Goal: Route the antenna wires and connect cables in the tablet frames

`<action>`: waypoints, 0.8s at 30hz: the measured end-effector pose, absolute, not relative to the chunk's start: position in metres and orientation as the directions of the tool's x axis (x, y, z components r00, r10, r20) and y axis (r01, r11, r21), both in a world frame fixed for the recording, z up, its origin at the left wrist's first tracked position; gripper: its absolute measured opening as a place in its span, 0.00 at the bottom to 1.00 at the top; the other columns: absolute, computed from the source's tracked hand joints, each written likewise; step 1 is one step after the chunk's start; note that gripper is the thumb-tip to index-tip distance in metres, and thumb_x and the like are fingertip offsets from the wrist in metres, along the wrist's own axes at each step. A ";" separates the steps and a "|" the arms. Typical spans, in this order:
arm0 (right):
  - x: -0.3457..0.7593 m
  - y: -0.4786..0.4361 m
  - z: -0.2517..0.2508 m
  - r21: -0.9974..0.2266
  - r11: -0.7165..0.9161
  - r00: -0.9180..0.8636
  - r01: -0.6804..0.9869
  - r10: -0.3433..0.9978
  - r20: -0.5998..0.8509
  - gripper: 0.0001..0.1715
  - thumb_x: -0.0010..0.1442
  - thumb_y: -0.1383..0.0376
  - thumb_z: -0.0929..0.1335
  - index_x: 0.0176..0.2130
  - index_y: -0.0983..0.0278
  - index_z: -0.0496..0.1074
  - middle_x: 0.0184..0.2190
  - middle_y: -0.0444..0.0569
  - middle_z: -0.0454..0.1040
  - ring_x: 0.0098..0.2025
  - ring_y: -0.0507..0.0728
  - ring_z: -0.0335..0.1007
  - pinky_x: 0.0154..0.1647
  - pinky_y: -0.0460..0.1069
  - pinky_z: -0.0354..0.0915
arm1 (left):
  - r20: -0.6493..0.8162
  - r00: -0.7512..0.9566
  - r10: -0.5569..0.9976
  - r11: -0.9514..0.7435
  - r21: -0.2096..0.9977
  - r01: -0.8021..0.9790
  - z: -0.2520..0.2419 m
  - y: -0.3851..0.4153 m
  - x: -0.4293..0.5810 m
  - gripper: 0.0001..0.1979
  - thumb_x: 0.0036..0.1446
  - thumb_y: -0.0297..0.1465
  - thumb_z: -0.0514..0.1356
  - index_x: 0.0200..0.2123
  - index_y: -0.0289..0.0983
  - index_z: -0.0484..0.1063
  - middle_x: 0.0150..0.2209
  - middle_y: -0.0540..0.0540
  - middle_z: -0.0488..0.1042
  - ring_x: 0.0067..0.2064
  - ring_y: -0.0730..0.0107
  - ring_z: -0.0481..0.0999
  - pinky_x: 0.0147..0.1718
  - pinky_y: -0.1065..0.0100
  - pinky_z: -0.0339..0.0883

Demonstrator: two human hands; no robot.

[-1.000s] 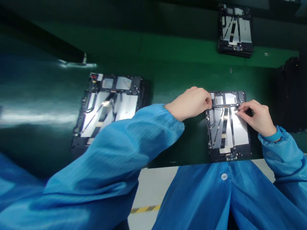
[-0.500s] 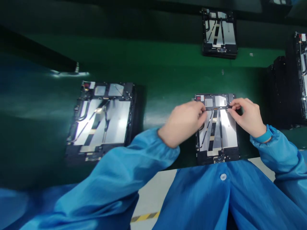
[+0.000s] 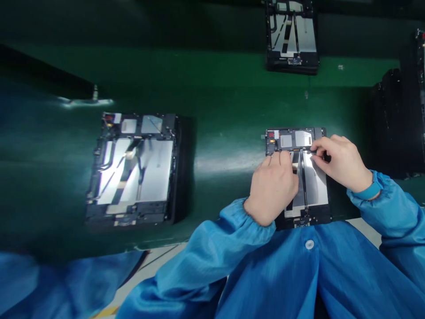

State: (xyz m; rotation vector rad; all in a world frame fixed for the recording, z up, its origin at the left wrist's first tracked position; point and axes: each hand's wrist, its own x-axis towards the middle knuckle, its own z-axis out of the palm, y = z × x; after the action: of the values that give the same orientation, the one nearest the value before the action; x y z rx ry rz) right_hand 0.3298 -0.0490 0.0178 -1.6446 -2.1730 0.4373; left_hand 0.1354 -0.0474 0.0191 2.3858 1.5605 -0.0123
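In front of my body lies an opened tablet-like device with a black frame, a silver panel and dark ribbon cables running down it. My left hand rests over its left side, fingers curled down at the upper part of the panel; the palm covers some of the cables. At the panel's upper right edge, the thumb and index finger of my right hand are pinched together on the device. Whatever small part either hand grips is hidden or too tiny to name.
A stack of similar opened devices sits to the left on the green work surface. Another stack stands at the back. Dark stacked units rise at the right. Blue cloth of a person shows at lower left.
My left hand has moved right and slightly down, and its fingers now curl over the device's upper left. My right hand has shifted slightly left and stays pinched at the upper right.
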 end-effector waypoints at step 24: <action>0.365 -0.046 -0.004 -0.905 -0.117 0.087 0.408 0.992 -0.089 0.12 0.53 0.60 0.77 0.32 0.62 0.74 0.26 0.44 0.77 0.28 0.54 0.74 0.33 0.50 0.71 | -0.120 0.722 0.682 -0.504 0.637 0.583 0.010 0.032 0.157 0.08 0.63 0.30 0.60 0.36 0.38 0.81 0.39 0.45 0.80 0.43 0.59 0.74 0.50 0.58 0.66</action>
State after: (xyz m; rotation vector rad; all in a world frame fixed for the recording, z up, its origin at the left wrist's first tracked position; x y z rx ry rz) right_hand 0.3653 -0.0460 -0.0044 -1.6305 -1.4098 1.0049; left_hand 0.1574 0.0325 0.0098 2.2520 0.9535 0.1912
